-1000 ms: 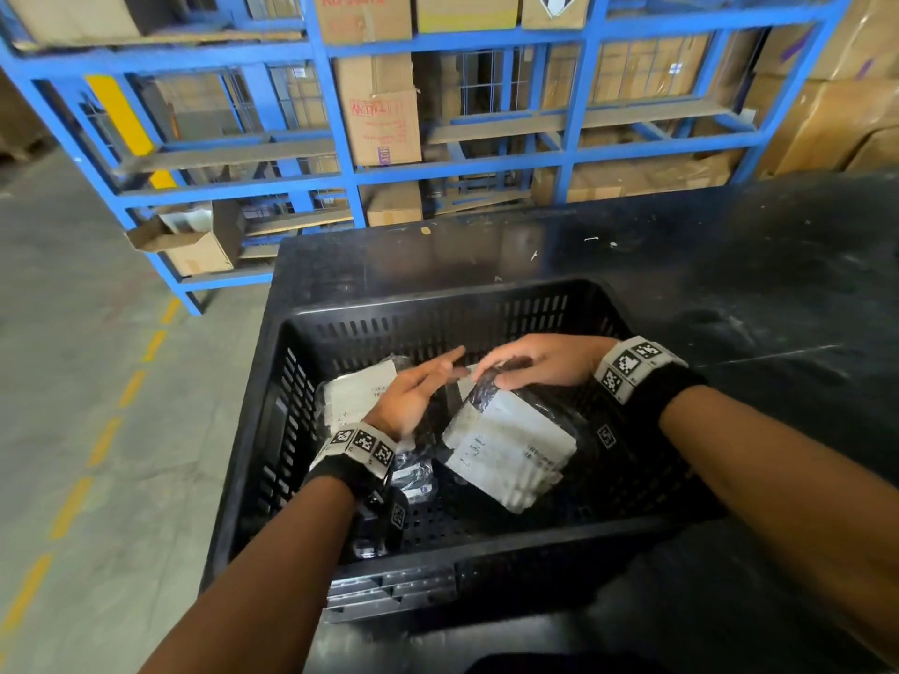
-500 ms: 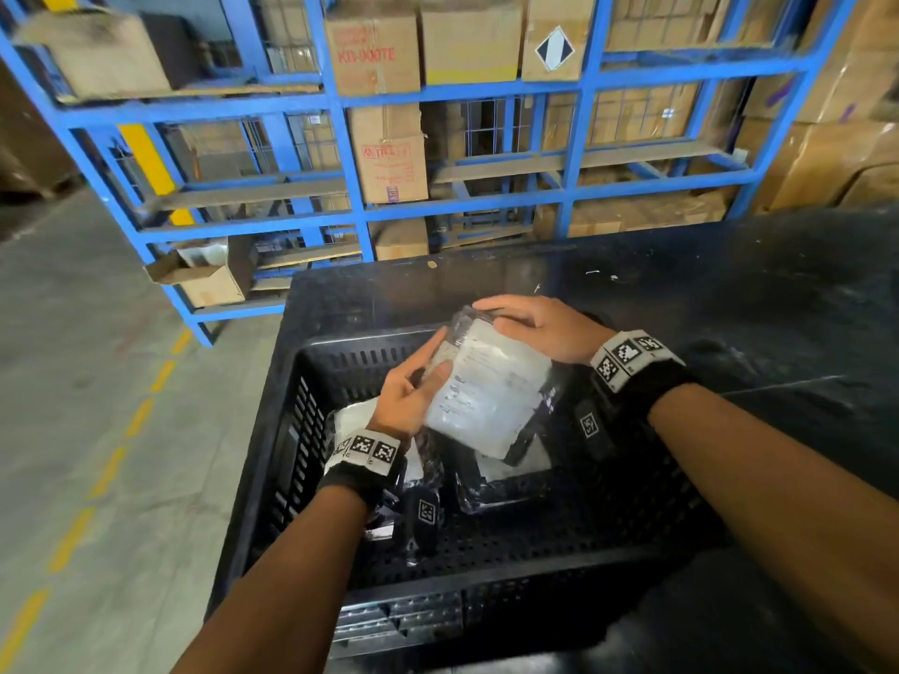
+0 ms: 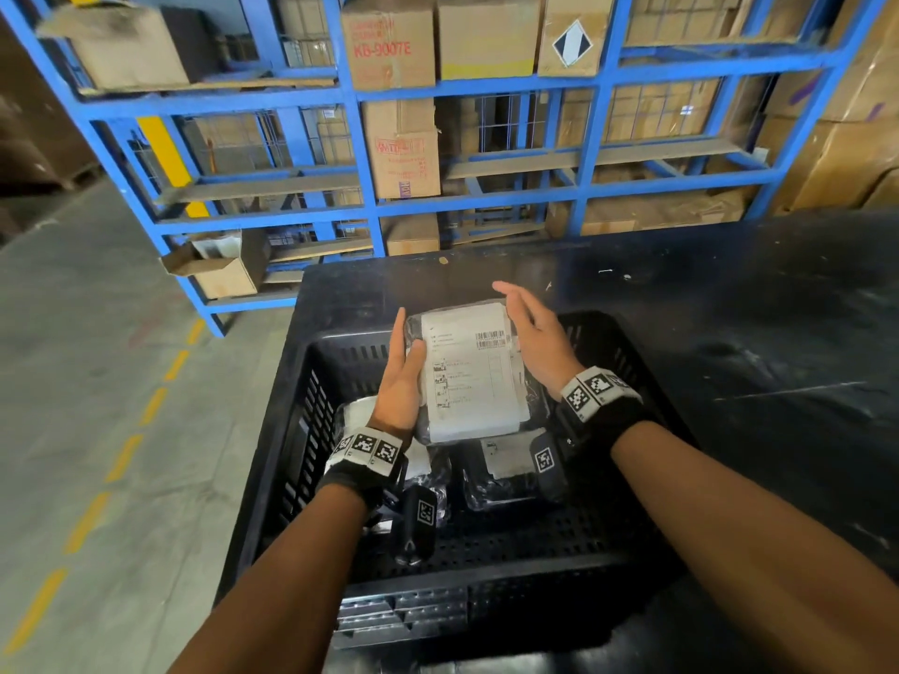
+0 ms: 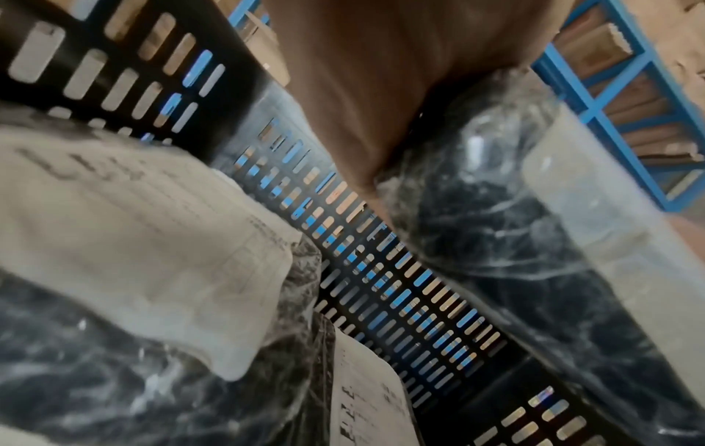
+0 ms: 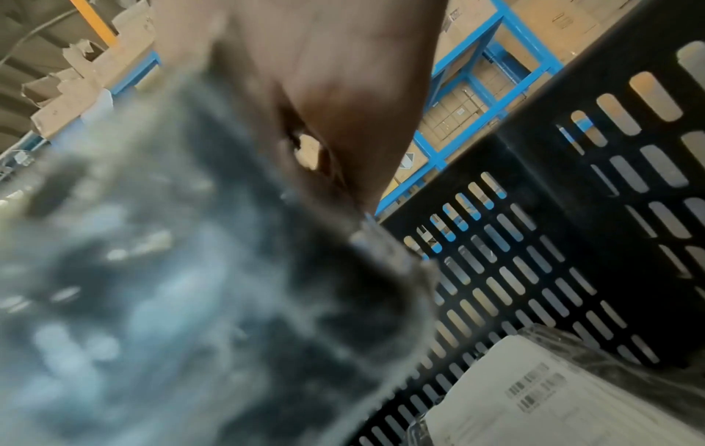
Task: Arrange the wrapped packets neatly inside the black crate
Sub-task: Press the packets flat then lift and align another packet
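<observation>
Behind the dark surface (image 3: 729,333) stood blue steel racking (image 3: 365,153) loaded with cardboard cartons; one carton (image 3: 389,41) carried red print reading "KB-9007E", and another bore a black-and-white diamond sticker (image 3: 572,43). A grey floor with a dashed yellow line (image 3: 121,459) ran along the left. On the surface sat the black crate (image 3: 292,459), its walls slotted. Inside it lay at least two wrapped packets: one (image 3: 511,467) near the middle and another (image 3: 355,411) partly hidden under the left wrist. Above them, over the crate's far half, a third packet (image 3: 469,377) was held flat, its white label with a barcode facing up; the small text was too fine to read. The left hand (image 3: 400,381) gripped its left edge, thumb on top and fingers beneath. The right hand (image 3: 540,340) rested against the right edge, fingers nearly straight and loosely spread.
</observation>
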